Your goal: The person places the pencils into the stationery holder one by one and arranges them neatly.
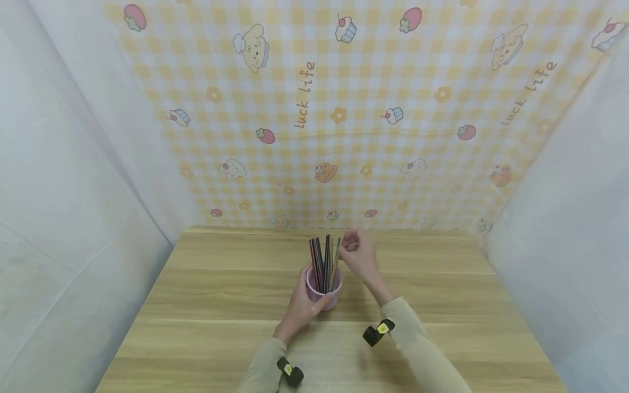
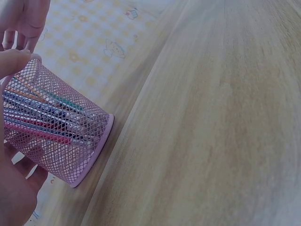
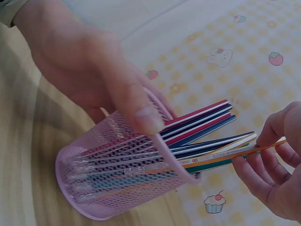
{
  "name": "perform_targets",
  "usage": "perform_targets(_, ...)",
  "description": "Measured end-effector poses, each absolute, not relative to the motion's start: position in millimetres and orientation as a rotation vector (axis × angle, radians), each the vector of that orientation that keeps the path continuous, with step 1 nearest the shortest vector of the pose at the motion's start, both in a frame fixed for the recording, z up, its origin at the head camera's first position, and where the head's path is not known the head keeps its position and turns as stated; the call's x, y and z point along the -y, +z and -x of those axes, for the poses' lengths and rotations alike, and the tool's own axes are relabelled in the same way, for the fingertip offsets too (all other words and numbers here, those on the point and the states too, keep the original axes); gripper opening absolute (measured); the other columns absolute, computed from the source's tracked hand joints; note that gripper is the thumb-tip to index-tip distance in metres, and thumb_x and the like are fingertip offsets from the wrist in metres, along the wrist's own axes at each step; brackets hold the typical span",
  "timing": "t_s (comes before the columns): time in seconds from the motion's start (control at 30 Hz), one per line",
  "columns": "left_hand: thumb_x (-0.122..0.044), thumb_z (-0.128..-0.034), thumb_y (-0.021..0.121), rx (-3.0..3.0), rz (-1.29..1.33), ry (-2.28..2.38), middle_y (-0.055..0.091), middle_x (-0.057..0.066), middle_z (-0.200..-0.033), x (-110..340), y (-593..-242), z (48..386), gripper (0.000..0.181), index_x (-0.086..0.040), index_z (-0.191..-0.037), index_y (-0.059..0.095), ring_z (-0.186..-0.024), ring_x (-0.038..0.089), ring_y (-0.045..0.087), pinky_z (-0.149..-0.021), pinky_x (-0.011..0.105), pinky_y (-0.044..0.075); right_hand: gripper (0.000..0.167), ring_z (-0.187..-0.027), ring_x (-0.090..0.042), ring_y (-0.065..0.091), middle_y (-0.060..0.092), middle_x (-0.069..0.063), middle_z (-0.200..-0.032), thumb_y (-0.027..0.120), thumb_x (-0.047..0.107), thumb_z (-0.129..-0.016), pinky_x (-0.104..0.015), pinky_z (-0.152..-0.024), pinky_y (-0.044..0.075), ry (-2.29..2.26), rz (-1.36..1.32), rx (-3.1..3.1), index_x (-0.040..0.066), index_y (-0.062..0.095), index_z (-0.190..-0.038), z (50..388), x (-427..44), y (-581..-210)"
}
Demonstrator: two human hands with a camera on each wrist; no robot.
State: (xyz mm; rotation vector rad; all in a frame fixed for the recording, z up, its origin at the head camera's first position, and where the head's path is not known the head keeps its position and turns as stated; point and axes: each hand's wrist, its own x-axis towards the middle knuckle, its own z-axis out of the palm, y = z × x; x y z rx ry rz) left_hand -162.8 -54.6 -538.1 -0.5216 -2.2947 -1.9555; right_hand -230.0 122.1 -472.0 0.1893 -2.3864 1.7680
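Observation:
A pink mesh pencil cup (image 3: 117,160) holds several striped pencils (image 3: 202,122) in red, navy, green and orange. My left hand (image 1: 301,307) grips the cup from the left, its thumb (image 3: 149,118) over the rim. On the cup's right, my right hand (image 1: 361,257) pinches the upper part of an orange pencil (image 3: 221,154) between thumb and fingers. That pencil's lower part is still inside the cup, seen through the mesh. In the left wrist view the cup's base (image 2: 96,157) shows, and the right hand (image 2: 28,21) is partly cut off.
The cup is over a light wood-grain table (image 1: 221,295). Behind the table hangs a yellow checked cloth (image 1: 295,153) with cartoon prints. White walls (image 1: 64,218) stand at both sides. A dark strap with a small device (image 1: 378,332) sits on each sleeve.

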Motion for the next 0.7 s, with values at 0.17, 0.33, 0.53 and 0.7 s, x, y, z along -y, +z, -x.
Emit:
perform_targets(0.17,-0.007,-0.0814,0.081,2.307,0.511,-1.946,0.050,0.029,-0.144,54,-538,162,0.089,0.006,-0.153,0.029,-0.131,0.042,0.053,-0.113,0.061,0.042,0.026,-0.079,-0.025,0.070,0.068,-0.020,-0.096,0.066,-0.006,-0.083,-0.025,-0.067,0.062,1.708,-0.183,2.451,-0.003,0.060,-0.108,225,-119,-481)
perform_targets(0.33,-0.008,-0.0809,0.081,2.312,0.500,-1.920,0.051,0.029,-0.144,52,-549,166,0.090,0.004,-0.153,0.029,-0.130,0.043,0.054,-0.112,0.061,0.043,0.027,-0.079,-0.023,0.069,0.069,-0.020,-0.096,0.069,-0.007,-0.081,-0.022,-0.068,0.061,1.651,-0.184,2.493,-0.006,0.061,-0.108,222,-118,-493)
perform_targets(0.53,-0.012,-0.0805,0.083,2.297,0.476,-1.905,0.051,0.020,-0.146,48,-578,178,0.091,-0.009,-0.155,0.031,-0.132,0.036,0.054,-0.113,0.059,0.042,0.025,-0.083,-0.023,0.068,0.070,-0.018,-0.095,0.072,-0.005,-0.080,-0.021,-0.072,0.060,1.608,-0.182,2.505,-0.003,0.063,-0.104,221,-121,-497)
perform_targets(0.7,-0.020,-0.0814,0.084,2.312,0.512,-1.915,0.049,0.014,-0.150,50,-581,180,0.095,-0.017,-0.157,0.027,-0.136,0.032,0.051,-0.116,0.055,0.040,0.024,-0.082,-0.021,0.067,0.070,-0.016,-0.093,0.076,0.001,-0.081,-0.022,-0.073,0.059,1.573,-0.211,2.521,-0.001,0.064,-0.102,221,-126,-500)
